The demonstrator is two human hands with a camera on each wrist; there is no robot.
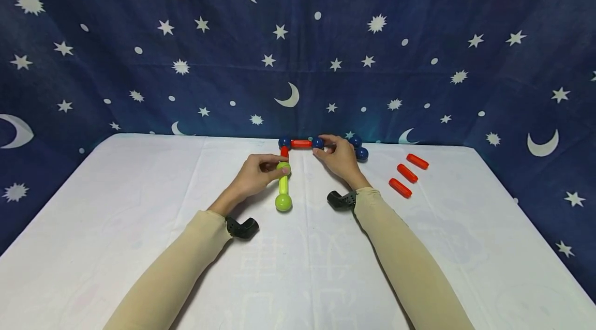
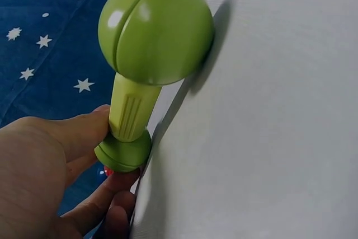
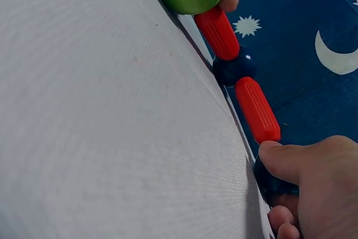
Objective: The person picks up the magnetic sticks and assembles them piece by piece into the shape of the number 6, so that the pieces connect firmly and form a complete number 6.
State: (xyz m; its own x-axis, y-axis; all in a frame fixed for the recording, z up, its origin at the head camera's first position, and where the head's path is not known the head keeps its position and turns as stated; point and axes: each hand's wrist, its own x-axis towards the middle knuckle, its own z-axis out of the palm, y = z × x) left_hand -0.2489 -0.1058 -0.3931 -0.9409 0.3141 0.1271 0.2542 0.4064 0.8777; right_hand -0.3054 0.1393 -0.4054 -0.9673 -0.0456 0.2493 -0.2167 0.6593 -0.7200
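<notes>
My left hand (image 1: 255, 175) pinches the middle green ball (image 1: 282, 166) of a ball-and-rod chain between thumb and fingers. From that ball a yellow-green rod (image 1: 283, 185) runs toward me to a second green ball (image 2: 156, 29). On its far side, a red rod (image 3: 218, 33) leads to a blue ball (image 3: 234, 66) at the corner. There the chain turns right along another red rod (image 1: 301, 144), which ends at a blue end ball (image 1: 317, 143). My right hand (image 1: 343, 160) grips this end ball, thumb at the rod's tip, partly covering the ball in the right wrist view.
Two loose blue balls (image 1: 361, 154) lie just beyond my right hand, near the far table edge. Three loose red rods (image 1: 400, 188) lie in a slanting row farther right on the white-covered table (image 1: 139, 190). A dark blue star-patterned cloth (image 1: 209, 50) hangs behind it.
</notes>
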